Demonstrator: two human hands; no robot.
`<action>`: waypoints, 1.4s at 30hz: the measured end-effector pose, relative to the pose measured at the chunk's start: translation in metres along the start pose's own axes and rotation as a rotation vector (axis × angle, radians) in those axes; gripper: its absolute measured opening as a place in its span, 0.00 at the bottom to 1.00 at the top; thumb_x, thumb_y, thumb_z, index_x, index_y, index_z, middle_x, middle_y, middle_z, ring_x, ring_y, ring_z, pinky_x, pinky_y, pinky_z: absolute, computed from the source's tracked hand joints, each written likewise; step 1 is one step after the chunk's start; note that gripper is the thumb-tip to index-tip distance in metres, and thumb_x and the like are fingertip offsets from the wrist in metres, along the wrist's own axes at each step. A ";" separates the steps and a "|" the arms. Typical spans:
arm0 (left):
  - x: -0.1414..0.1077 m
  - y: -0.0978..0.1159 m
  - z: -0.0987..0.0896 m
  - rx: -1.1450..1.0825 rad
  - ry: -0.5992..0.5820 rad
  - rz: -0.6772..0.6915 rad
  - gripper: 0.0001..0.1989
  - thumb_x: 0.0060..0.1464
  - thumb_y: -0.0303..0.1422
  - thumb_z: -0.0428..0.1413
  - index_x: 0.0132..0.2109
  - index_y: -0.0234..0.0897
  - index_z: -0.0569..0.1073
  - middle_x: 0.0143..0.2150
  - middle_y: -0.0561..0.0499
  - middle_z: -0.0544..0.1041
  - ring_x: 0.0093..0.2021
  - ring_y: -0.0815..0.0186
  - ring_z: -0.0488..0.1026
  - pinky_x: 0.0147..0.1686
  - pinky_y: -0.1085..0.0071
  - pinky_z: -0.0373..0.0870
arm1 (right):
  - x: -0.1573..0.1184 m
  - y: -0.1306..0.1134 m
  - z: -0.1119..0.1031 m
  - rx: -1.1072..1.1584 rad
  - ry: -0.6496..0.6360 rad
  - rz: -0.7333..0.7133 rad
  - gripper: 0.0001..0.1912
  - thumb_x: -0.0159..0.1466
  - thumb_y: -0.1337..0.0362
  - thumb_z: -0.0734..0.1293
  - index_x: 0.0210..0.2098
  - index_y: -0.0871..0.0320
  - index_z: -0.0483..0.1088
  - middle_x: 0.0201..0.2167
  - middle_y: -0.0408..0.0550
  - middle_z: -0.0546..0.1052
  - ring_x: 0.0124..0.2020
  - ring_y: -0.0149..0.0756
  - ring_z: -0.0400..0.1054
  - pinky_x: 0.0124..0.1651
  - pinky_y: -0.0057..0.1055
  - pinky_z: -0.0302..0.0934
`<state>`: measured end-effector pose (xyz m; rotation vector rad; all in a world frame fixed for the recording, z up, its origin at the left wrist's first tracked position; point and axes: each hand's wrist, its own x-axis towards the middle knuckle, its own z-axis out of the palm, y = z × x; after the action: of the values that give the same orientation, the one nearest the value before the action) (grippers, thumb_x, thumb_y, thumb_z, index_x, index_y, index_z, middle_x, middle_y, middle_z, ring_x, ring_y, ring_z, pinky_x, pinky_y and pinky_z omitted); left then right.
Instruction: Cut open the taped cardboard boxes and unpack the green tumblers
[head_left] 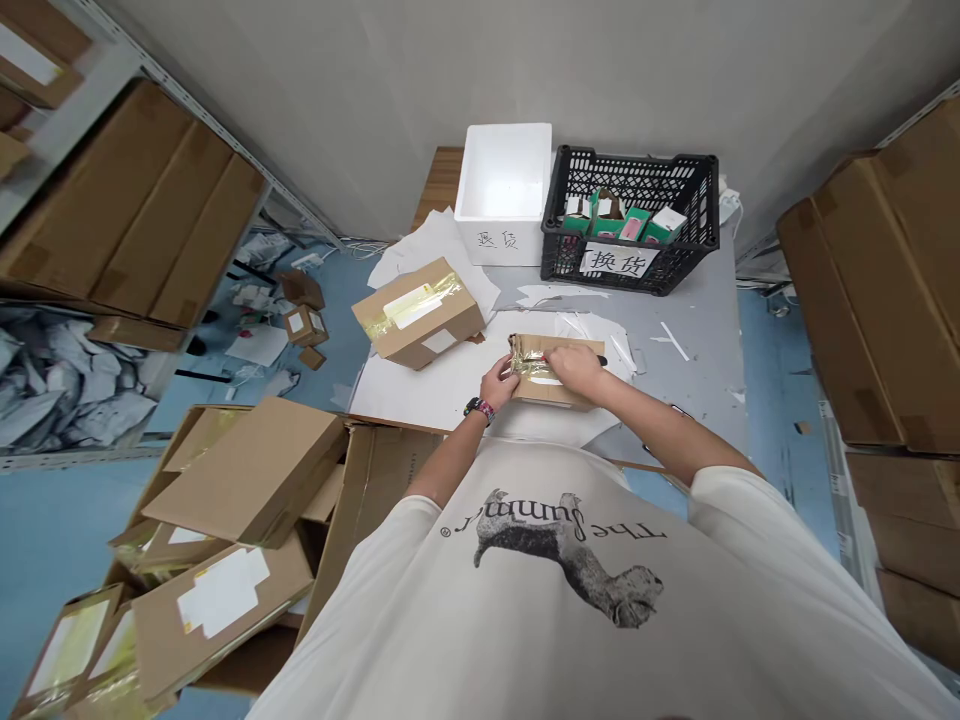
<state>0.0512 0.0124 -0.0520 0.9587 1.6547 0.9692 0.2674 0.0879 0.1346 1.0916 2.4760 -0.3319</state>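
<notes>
Steadying left hand (498, 382): fingers bent, grasping the left end of the small carton (549, 393).
Right hand (576, 368): fist closed around a dark-ended tool (603, 361), perhaps a cutter, over the taped top.
Small carton: near the tabletop's (697, 340) front edge; likely light, stiff-walled, slick on the tape; best held by its side walls.
Larger carton (418, 315): nearer the tabletop's left edge.
Black crate (660, 272): back right corner.

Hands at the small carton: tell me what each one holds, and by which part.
The right hand grips a tool, mostly hidden, its dark end jutting from the fist; the left hand holds the small carton by its left end.
</notes>
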 end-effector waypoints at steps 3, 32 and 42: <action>-0.002 0.003 0.003 0.044 0.034 -0.003 0.36 0.62 0.27 0.67 0.77 0.39 0.80 0.70 0.42 0.87 0.68 0.53 0.87 0.73 0.60 0.81 | -0.007 0.005 0.002 -0.027 -0.007 -0.022 0.22 0.82 0.74 0.59 0.64 0.67 0.82 0.58 0.72 0.88 0.62 0.55 0.86 0.61 0.42 0.76; -0.009 0.008 0.005 0.125 0.098 0.008 0.32 0.61 0.27 0.64 0.72 0.40 0.84 0.68 0.46 0.89 0.66 0.54 0.88 0.70 0.62 0.83 | 0.017 -0.030 -0.027 -0.074 -0.045 -0.109 0.19 0.79 0.77 0.61 0.56 0.69 0.85 0.57 0.73 0.88 0.64 0.57 0.85 0.64 0.43 0.79; -0.012 0.009 0.007 0.160 0.099 -0.022 0.30 0.63 0.30 0.65 0.71 0.44 0.86 0.66 0.47 0.89 0.63 0.53 0.89 0.71 0.59 0.82 | 0.013 -0.014 -0.031 -0.055 -0.101 -0.075 0.19 0.82 0.72 0.62 0.58 0.68 0.84 0.57 0.72 0.88 0.64 0.58 0.86 0.66 0.45 0.78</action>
<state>0.0619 0.0055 -0.0416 1.0093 1.8440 0.8920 0.2407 0.0981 0.1567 0.9384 2.4263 -0.3305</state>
